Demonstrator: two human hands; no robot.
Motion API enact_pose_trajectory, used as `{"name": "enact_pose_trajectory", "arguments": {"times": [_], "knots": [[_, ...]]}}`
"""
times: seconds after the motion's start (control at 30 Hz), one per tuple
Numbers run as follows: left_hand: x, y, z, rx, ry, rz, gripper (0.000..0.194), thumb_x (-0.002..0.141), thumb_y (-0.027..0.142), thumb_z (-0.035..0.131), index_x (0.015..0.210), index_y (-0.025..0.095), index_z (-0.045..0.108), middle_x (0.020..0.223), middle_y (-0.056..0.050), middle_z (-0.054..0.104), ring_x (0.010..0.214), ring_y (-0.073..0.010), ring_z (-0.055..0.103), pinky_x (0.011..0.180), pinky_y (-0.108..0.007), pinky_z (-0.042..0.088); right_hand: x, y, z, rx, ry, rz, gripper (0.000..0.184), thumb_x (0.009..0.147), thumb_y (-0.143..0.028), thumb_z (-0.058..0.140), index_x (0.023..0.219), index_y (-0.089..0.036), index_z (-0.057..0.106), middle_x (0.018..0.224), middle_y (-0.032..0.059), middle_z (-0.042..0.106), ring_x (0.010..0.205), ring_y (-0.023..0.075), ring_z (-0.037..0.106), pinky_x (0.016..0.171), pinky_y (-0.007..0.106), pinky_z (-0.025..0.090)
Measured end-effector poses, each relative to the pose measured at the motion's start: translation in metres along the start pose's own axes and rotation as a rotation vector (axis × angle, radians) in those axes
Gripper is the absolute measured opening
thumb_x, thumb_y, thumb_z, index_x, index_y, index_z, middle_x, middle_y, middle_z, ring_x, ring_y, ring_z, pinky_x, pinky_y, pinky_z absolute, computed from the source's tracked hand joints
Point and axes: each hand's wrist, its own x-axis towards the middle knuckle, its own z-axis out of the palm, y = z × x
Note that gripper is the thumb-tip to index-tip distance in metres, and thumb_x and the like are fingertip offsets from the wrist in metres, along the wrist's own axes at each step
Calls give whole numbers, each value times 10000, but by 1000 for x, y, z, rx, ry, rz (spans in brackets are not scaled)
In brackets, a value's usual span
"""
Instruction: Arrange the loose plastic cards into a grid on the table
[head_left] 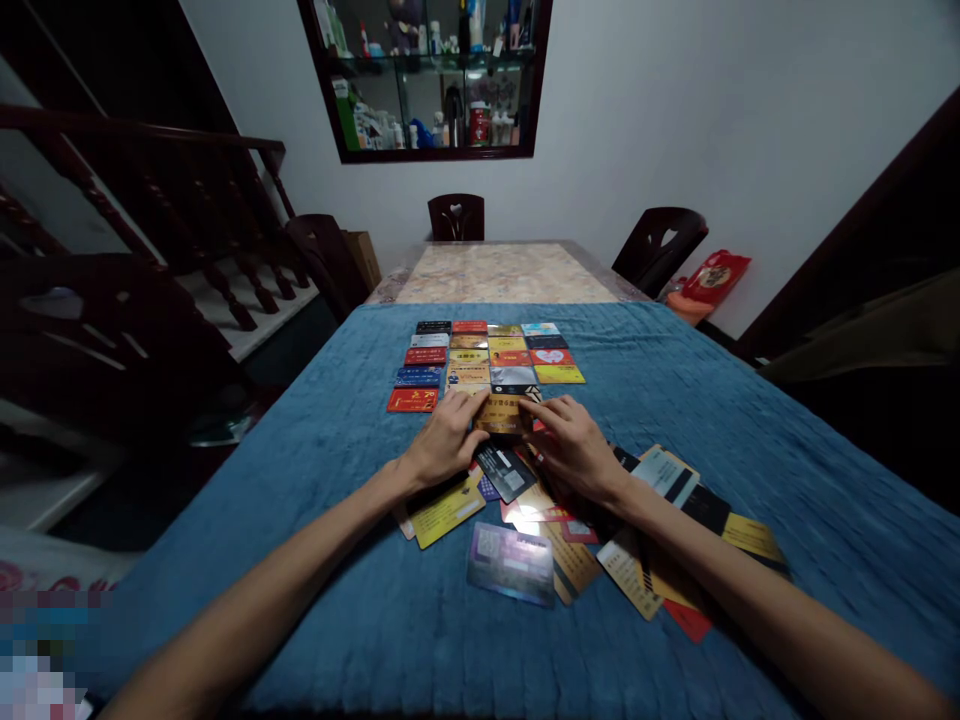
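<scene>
A gold-brown card (pixel 502 413) with dark lettering is pinched between my two hands, just in front of rows of laid-out cards. My left hand (pixel 448 436) grips its left edge with thumb and fingers. At the right edge are the bent fingers of my right hand (pixel 576 442); its thumb is partly hidden. Beyond the hands the cards lie in columns, among them a red card (pixel 412 400), a blue card (pixel 418 376) and a yellow card (pixel 559 374). Below the hands spreads a loose heap, with a black card (pixel 508 472) and a purplish shiny card (pixel 511 563).
A blue cloth (pixel 315 440) covers the near part of the table, and the patterned tabletop (pixel 495 270) shows beyond it. Loose cards, including a pale blue card (pixel 664 475), lie under and around my right forearm. Dark chairs (pixel 456 217) stand around the table.
</scene>
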Motion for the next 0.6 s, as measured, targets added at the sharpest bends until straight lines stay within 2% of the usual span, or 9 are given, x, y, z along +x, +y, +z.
{"name": "enact_pose_trajectory", "arguments": {"times": [0.33,0.6], "knots": [[22,-16,-6,29,-1,-39,528,841,155,646,1355,181,529,1225,-130,606,1166,-299,527,1033,-503,470,29,15,4,39,-40,33,389,904,-204,601,1293,-212,601,1046,116,687,956,280,574,810,405,498],[54,-37,-14,172,-21,-151,517,822,186,678,1324,190,554,1167,-119,577,1106,-298,519,1005,-483,455,70,38,18,-19,-94,21,385,899,-172,561,1282,-145,580,1112,150,691,969,274,582,873,409,474]]}}
